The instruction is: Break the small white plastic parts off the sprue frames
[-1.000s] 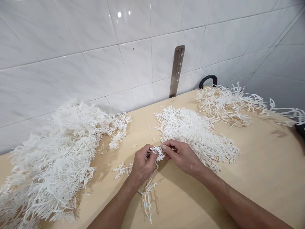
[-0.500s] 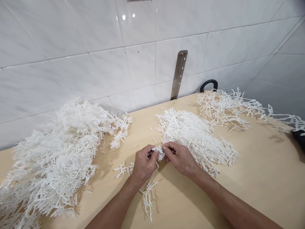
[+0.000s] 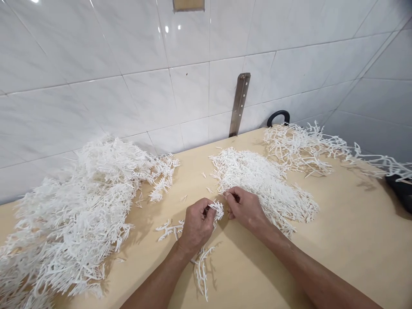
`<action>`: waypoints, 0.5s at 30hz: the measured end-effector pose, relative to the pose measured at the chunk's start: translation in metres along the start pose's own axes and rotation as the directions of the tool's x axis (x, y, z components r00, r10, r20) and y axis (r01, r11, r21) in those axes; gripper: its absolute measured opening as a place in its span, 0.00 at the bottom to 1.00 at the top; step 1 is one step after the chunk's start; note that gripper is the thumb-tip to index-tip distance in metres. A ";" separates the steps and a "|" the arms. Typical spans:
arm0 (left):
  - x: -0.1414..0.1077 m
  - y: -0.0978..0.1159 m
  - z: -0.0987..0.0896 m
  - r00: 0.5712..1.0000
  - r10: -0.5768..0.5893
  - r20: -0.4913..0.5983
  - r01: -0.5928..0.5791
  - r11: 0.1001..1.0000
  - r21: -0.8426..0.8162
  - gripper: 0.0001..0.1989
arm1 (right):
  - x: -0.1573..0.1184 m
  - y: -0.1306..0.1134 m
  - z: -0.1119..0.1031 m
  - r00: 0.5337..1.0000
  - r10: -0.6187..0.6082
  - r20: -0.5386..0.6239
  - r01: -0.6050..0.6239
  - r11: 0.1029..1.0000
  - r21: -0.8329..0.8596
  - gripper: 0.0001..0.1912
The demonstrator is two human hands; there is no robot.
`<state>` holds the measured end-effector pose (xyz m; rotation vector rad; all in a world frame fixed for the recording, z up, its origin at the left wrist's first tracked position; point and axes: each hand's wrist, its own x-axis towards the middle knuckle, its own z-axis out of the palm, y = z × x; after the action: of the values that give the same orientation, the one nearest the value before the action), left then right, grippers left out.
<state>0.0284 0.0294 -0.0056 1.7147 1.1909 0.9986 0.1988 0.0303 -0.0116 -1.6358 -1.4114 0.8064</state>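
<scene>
My left hand (image 3: 197,224) is closed around a small white branched plastic sprig (image 3: 218,210), whose many fine tips poke out past the thumb. Just to its right, my right hand (image 3: 247,210) is pinched, thumb against forefinger, a small gap away from the sprig. Whatever sits in that pinch is too small to make out. Bare white branched stems (image 3: 201,272) lie on the table below and beside my left hand. Right behind my right hand spreads a flat pile of short white plastic pieces (image 3: 257,176).
A large heap of white branched sprigs (image 3: 86,206) covers the table's left side. Tangled bare stems (image 3: 299,148) lie at the back right, near a black curved handle (image 3: 278,116). A metal bracket (image 3: 240,105) stands against the tiled wall. A black object (image 3: 401,193) sits at the right edge.
My right hand has drawn away to the right from the sprig, opening a gap between the hands. My left hand still holds the sprig. The view has tilted up slightly.
</scene>
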 end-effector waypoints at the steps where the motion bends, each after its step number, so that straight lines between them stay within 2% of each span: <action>1: 0.000 0.000 0.001 1.000 -0.016 0.007 0.016 0.999 -0.043 0.09 | 0.001 0.000 -0.004 1.000 0.002 -0.012 -0.002 1.000 0.015 0.12; 4: 0.002 -0.001 0.002 0.999 -0.050 0.008 0.051 0.989 -0.142 0.09 | 0.002 -0.002 -0.015 0.995 -0.043 -0.089 0.041 0.999 -0.029 0.10; 6: 0.002 -0.002 0.002 0.997 -0.071 0.004 0.071 0.984 -0.164 0.10 | 0.003 -0.005 -0.021 0.972 -0.126 -0.197 0.102 0.987 -0.126 0.09; 8: 0.003 -0.002 0.002 0.996 -0.085 -0.002 0.084 0.983 -0.166 0.09 | 0.002 -0.009 -0.025 0.944 -0.220 -0.246 0.173 0.965 -0.198 0.08; 10: 0.003 -0.002 0.002 0.997 -0.080 -0.012 0.077 0.985 -0.154 0.09 | -0.001 -0.012 -0.026 0.951 -0.258 -0.171 0.226 0.956 -0.187 0.09; 13: 0.003 -0.002 0.004 0.997 -0.071 -0.034 0.066 0.990 -0.123 0.09 | -0.006 -0.017 -0.021 0.965 -0.261 0.020 0.261 0.955 -0.139 0.09; 15: 0.004 -0.002 0.004 0.996 -0.072 -0.048 0.066 0.992 -0.111 0.09 | -0.009 -0.019 -0.016 0.954 -0.291 0.067 0.298 0.943 -0.146 0.09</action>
<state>0.0325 0.0330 -0.0087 1.5607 1.1981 1.0526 0.2028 0.0192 0.0123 -1.4766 -1.7376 0.5740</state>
